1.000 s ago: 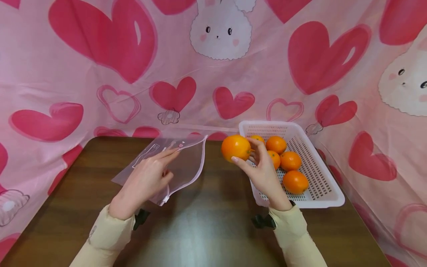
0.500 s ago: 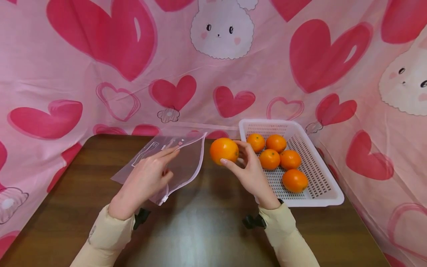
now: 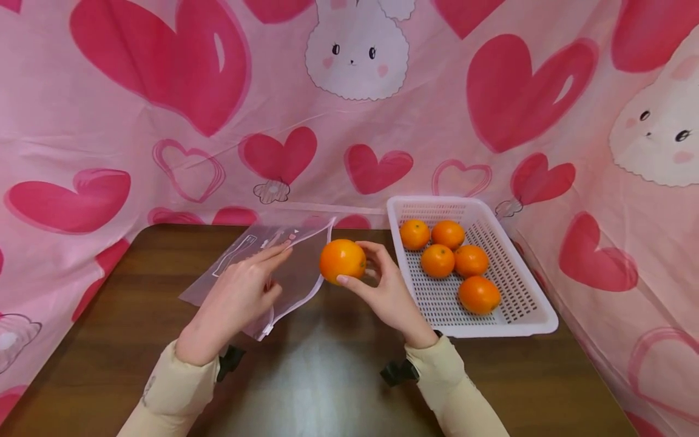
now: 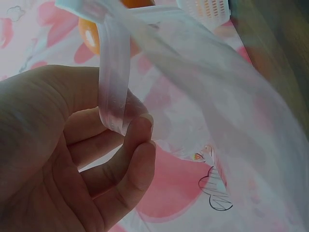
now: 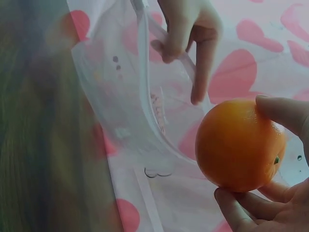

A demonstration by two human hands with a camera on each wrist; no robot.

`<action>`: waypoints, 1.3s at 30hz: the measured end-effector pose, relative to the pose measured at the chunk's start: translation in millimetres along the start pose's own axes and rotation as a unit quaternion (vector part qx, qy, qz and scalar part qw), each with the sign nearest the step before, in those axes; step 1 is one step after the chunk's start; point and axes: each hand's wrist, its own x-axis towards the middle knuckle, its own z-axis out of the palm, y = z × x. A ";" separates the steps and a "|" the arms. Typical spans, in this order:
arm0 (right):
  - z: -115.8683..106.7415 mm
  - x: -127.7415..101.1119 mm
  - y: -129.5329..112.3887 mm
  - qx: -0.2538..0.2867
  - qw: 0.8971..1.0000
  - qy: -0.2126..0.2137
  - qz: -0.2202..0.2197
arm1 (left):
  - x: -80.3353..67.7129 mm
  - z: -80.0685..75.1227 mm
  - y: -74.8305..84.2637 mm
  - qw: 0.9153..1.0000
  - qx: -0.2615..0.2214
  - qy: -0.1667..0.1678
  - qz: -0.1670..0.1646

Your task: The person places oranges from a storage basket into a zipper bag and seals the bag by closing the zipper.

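My left hand (image 3: 237,297) grips the rim of a clear zip bag (image 3: 297,282), whose mouth gapes toward the right. In the left wrist view, the fingers (image 4: 140,164) curl at the bag's zip strip (image 4: 113,72). An orange (image 3: 343,261) is held between the thumb and fingers of my right hand (image 3: 390,294), right at the bag's mouth. From the right wrist, this orange (image 5: 241,145) appears with its green stem spot facing the palm. Whether it touches the bag cannot be told.
On the right of the wooden table (image 3: 327,388) stands a white plastic basket (image 3: 524,321) with several oranges (image 3: 479,295) in it. A pink curtain (image 3: 306,103) printed with hearts and rabbits hangs behind the table and along its sides.
My right hand has carried the orange leftward from beside the basket to the bag's mouth. The left hand and the bag have stayed nearly still.
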 end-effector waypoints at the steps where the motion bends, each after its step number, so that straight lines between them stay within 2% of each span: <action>1: 2.0 -0.1 -0.2 0.003 1.000 -0.003 -0.003 | -0.1 0.2 0.3 1.000 0.001 0.001 0.000; 7: 12.6 -1.4 -1.5 0.002 1.000 -0.017 -0.008 | -1.5 3.2 -0.2 1.000 0.010 0.005 0.010; 25: 32.7 1.0 3.3 -0.048 0.997 -0.052 -0.013 | -1.5 -0.4 0.9 1.000 0.011 -0.004 0.007; 29: 36.1 1.9 1.8 -0.088 0.995 -0.055 -0.011 | -1.0 -0.2 1.1 1.000 0.013 -0.001 0.009; 34: 41.6 4.8 -0.7 -0.154 0.986 -0.058 -0.022 | 1.0 1.0 2.7 1.000 0.014 0.003 0.019; 39: 48.0 7.0 -2.0 -0.177 0.981 -0.080 -0.022 | 1.6 2.2 4.6 1.000 0.012 0.002 0.022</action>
